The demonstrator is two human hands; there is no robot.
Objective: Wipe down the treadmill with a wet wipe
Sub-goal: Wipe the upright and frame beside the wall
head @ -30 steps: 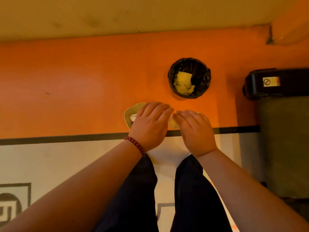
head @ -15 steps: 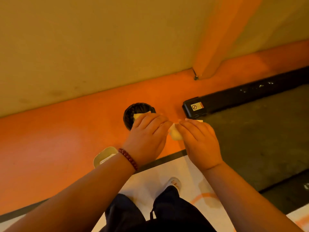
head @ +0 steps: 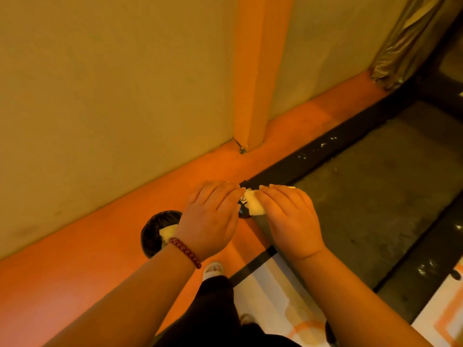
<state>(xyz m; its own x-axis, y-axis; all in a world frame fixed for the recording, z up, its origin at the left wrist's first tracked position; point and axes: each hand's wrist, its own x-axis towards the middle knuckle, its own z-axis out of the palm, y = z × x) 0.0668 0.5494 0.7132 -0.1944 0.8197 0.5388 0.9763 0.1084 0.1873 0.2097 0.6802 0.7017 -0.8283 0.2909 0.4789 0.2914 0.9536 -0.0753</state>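
Note:
A folded pale wet wipe (head: 254, 205) is held between both hands in the middle of the view. My left hand (head: 211, 219), with a bead bracelet on its wrist, grips the wipe's left end. My right hand (head: 288, 219) grips its right end, fingers curled over it. Below and to the right lies the treadmill (head: 375, 196), with a dark grey belt and a black side rail (head: 325, 149) running up to the right. The hands hover above the treadmill's rear corner, apart from it.
A small black-lined waste bin (head: 152, 234) with a used wipe in it stands on the orange floor at the left, partly behind my left wrist. A beige wall and an orange pillar (head: 258, 71) stand ahead. My legs and a white shoe (head: 213, 269) are below.
The view has swung right and up from the bin to the treadmill. Both hands stay together on the wipe. The wipe packet on the floor has left the view.

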